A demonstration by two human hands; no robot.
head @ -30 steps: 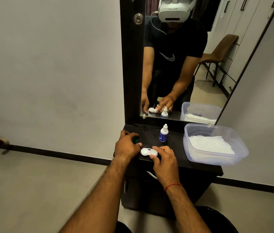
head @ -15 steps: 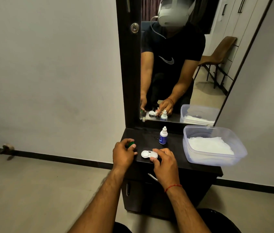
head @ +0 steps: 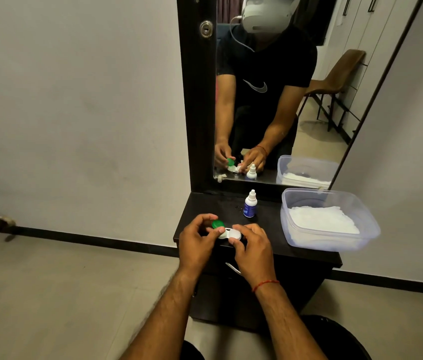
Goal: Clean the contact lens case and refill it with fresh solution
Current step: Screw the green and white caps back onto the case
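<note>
Case (head: 227, 233) lies on the table (head: 270, 229) between my two hands, long axis running left to right across me. My left hand (head: 197, 240) pinches the green cap (head: 217, 224) between thumb and forefinger, tilted, at the case's left well; whether it sits on the threads or hovers just off them I cannot tell. My right hand (head: 253, 246) steadies the other end, fingers (head: 239, 227) curled over the white cap (head: 234, 234). Green cap lies just ahead of my left fingertips, so the left is the working hand. Solution bottle (head: 250, 205) stands upright beyond my right fingers, untouched. Tub (head: 296, 203) sits well to the right.
</note>
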